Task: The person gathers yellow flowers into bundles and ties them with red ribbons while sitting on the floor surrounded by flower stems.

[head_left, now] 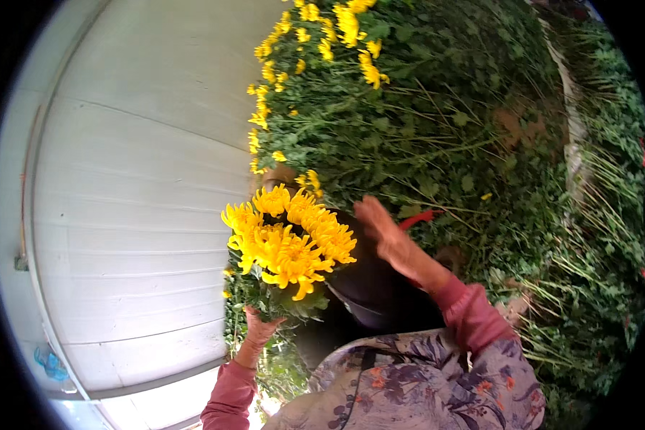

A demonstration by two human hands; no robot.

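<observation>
My left hand point(259, 331) grips the stems of a bunch of yellow chrysanthemums point(288, 236), held upright in front of me with the blooms facing the camera. My right hand point(383, 233) is raised to the right of the bunch, fingers spread and flat, holding nothing; a red-handled tool point(419, 217) shows just behind its fingers, and whether the hand touches it cannot be told. Both forearms wear pink sleeves under a flowered garment point(423, 380).
A dense bed of chrysanthemum plants point(423, 122) fills the upper right, with more yellow blooms point(337, 29) along its left edge. A white plastic sheet wall point(143, 179) curves along the left. A dark object point(369, 287) sits below the bunch.
</observation>
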